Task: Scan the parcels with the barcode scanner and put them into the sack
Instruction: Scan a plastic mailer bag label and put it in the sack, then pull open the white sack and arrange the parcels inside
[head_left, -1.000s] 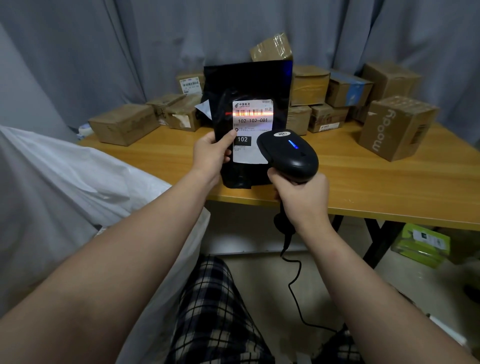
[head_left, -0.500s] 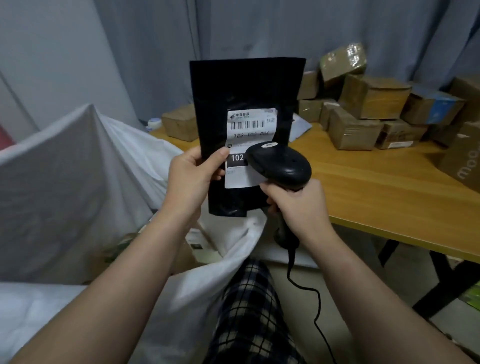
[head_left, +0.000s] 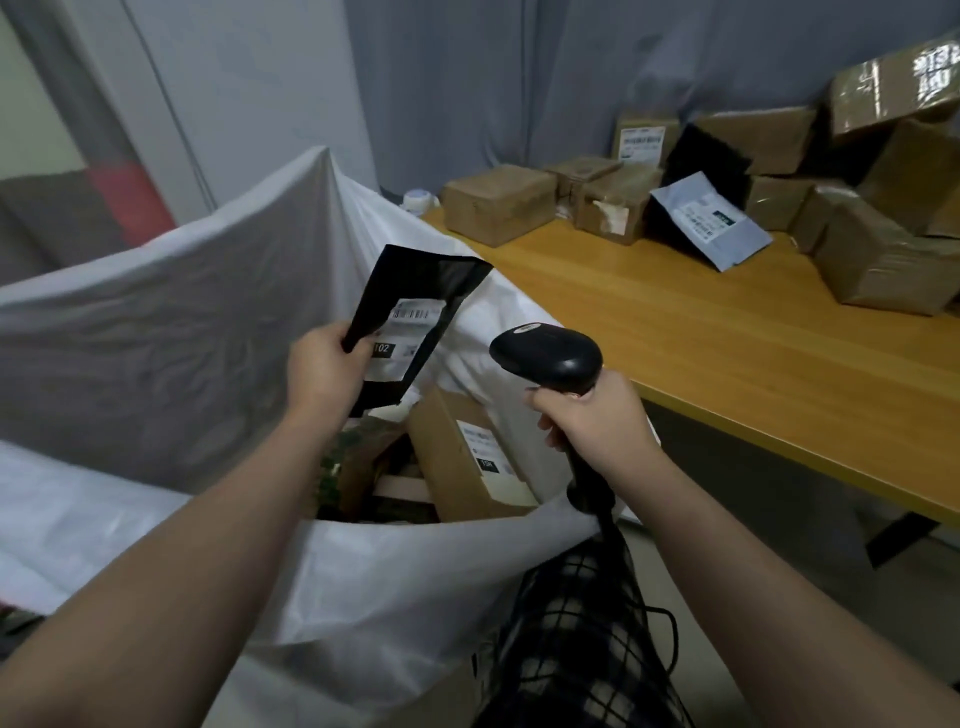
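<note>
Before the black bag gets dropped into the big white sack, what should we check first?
1. Left hand grips the black plastic mailer pouch: ok.
2. Pouch hangs above the open mouth of the white woven sack: ok.
3. Space left in the sack beside the brown cardboard box: ok, it seems.
4. Right hand holds the black barcode scanner apart from the pouch: ok.
5. Scanner cable clear of the sack rim: cannot tell.

I read only "102", white on a black field, on the white label (head_left: 402, 338) of the black pouch (head_left: 415, 275), below its barcode; the other labels blur beyond reading.
</note>
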